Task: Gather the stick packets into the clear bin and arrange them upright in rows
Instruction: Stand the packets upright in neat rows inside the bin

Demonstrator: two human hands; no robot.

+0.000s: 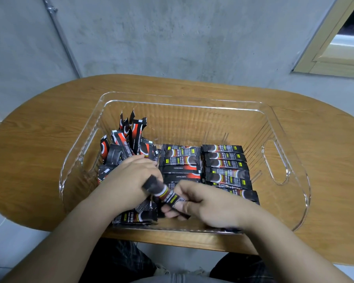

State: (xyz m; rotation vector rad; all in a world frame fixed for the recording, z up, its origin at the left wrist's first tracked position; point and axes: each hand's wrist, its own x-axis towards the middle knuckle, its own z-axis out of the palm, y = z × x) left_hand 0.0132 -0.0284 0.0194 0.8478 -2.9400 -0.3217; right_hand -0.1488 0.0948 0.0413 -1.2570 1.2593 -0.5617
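A grey concrete wall (172, 37) rises behind an oval wooden bench (29, 156), on which a clear bin (282, 160) with cut-out handles sits squarely before a seated person. Inside the bin, black-and-red stick packets lie in three groups: a right-hand row (226, 166) stacked flat beyond the right hand's fingers, a middle row (181, 162) lying flat just past both hands, and a loose left cluster (129, 137) standing and leaning at mixed angles beyond the left hand, against the bin's left wall. More packets (139, 217) lie flat on the bin floor beneath the left wrist, close to the near wall. The left hand (129, 180) reaches into the bin palm down, its fingers curled among the left cluster; whether they actually grip a packet there cannot be told. The right hand (202, 203) hovers low over the near part of the bin, its fingers (172, 211) and thumb pinching one end of a single stick packet (161, 190), which slants up and leftward, its free end blurred over the back of the left hand. Dark checked trousers (119, 260) show below the bench's near edge.
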